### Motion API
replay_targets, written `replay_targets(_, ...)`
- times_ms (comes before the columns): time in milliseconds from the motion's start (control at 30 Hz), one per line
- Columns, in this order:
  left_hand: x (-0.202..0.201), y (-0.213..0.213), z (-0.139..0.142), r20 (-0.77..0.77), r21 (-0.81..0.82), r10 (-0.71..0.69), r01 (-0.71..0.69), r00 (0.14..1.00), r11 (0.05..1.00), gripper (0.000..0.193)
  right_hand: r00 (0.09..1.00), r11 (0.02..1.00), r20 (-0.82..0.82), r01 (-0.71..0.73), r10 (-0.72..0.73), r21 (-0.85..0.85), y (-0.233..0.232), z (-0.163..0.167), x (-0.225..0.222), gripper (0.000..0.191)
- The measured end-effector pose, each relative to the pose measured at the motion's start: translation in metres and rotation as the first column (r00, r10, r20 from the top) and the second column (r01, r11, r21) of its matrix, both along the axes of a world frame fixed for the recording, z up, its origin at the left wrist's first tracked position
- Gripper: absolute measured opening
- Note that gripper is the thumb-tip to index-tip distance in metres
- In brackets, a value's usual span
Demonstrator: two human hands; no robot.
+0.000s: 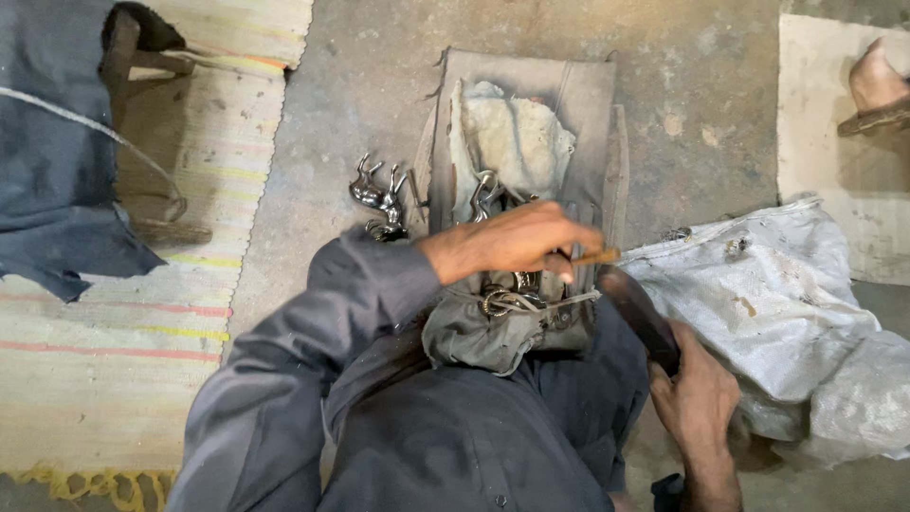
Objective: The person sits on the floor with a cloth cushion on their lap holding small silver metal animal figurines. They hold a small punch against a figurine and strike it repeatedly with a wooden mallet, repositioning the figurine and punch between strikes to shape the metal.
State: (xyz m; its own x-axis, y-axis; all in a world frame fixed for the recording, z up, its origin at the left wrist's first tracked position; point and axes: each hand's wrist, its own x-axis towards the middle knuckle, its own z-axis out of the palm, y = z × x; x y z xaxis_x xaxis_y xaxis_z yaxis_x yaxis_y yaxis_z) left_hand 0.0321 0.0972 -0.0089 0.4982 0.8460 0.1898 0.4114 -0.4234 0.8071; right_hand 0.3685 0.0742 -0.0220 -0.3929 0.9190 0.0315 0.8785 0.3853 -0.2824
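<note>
While the person sits on the concrete floor (379,85) with a grey cloth pad (493,332) across the lap, the left hand (517,242) reaches across, fingers (555,258) pinched shut around a small brownish stick-like piece (595,256). Just below those fingers lie shiny metal rings (502,301). The right hand (697,398) hangs low, wrist bent, closed around a dark tool (637,313) angled up toward the piece. I'd judge a firm, steady pinch matters here. Cast metal figures (377,197) sit beyond the left wrist; a white sack (787,303) lies beside the right.
</note>
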Motion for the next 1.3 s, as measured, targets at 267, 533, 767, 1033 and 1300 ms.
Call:
replay_targets(267, 0.010, -0.065, -0.017, 0.216, -0.143, 0.686, -0.672, 0.695, 0.727, 0.050, 0.998, 0.941, -0.041, 0.034, -0.050, -0.335, 0.029, 0.011, -0.021, 0.046)
replay_targets(533, 0.017, -0.066, -0.024, 0.218, -0.052, 0.708, -0.717, 0.671, 0.695, 0.045, 0.973, 0.979, -0.112, -0.199, 0.202, 0.044, 0.068, 0.065, -0.078, 0.040)
replay_targets(767, 0.010, -0.059, -0.015, 0.164, -0.054, 0.632, -0.633, 0.757, 0.772, 0.046, 0.898, 0.903, 0.235, -0.408, 0.371, 0.133, 0.104, 0.128, -0.095, 0.043)
replay_targets(1033, 0.001, -0.037, -0.004, 0.077, -0.034, 0.438, -0.437, 0.895, 0.899, 0.045, 0.921, 0.954, 0.263, -0.300, 0.288, 0.007, 0.107, 0.115, -0.067, 0.040)
replay_targets(1300, -0.004, -0.012, -0.003, 0.017, 0.193, 0.118, -0.119, 0.993, 0.974, 0.050, 0.994, 0.989, -0.099, -0.055, 0.042, -0.138, 0.060, 0.068, -0.024, 0.037)
